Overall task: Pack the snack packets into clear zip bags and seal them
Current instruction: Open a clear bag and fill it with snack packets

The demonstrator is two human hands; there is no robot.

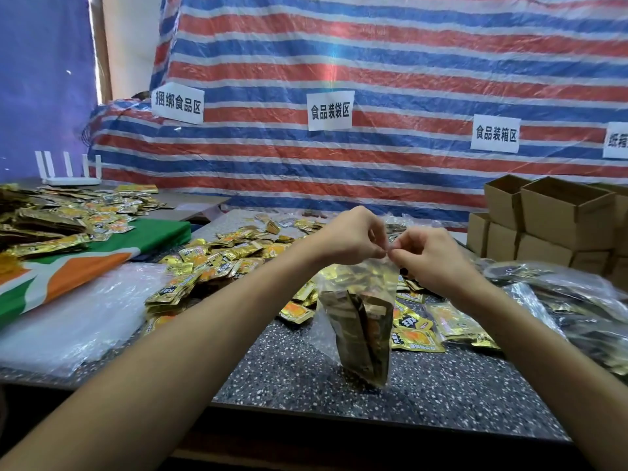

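While both hands (390, 246) pinch its top, the crinkly clear bag (356, 321) hangs.

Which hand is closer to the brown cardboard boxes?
Right. The right hand pinches the top of the zip bag on the side toward the cardboard boxes. The left hand pinches it beside the right hand, farther from the boxes.

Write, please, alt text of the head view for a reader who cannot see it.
A person's left hand and right hand pinch the top of a clear zip bag holding snack packets over a speckled table. Behind lie scattered loose gold packets, with cardboard boxes at the right and a striped tarp beyond.
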